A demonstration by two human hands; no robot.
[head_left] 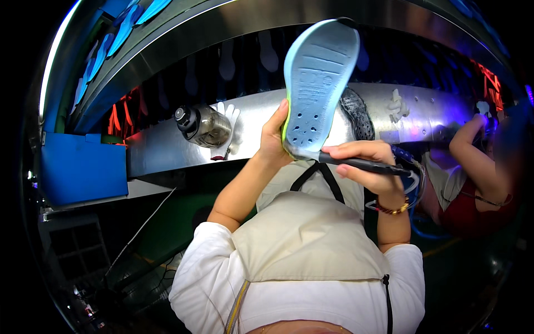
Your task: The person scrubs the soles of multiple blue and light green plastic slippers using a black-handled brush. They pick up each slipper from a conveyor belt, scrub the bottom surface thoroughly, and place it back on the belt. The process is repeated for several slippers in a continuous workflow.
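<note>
A light blue shoe sole (321, 72) with a yellow-green edge is held up over the metal bench, its toe pointing away from me. My left hand (272, 135) is closed on its left edge near the heel. In my right hand (371, 160) is a black pen-shaped tool (361, 163), gripped between thumb and fingers. Pale tubing or cord trails from its rear end by my wrist. The tool's front end meets the sole's heel edge; its exact tip is hard to make out. Small holes and raised grooves mark the sole's upturned face.
On the metal bench (267, 111) stand a clear bottle with a black lid (208, 127), a white glove (228, 133), a dark sole-shaped piece (357, 114) and a crumpled white scrap (397, 106). More soles hang behind. A co-worker's arm (473, 146) is at right; a blue box (83, 167) is left.
</note>
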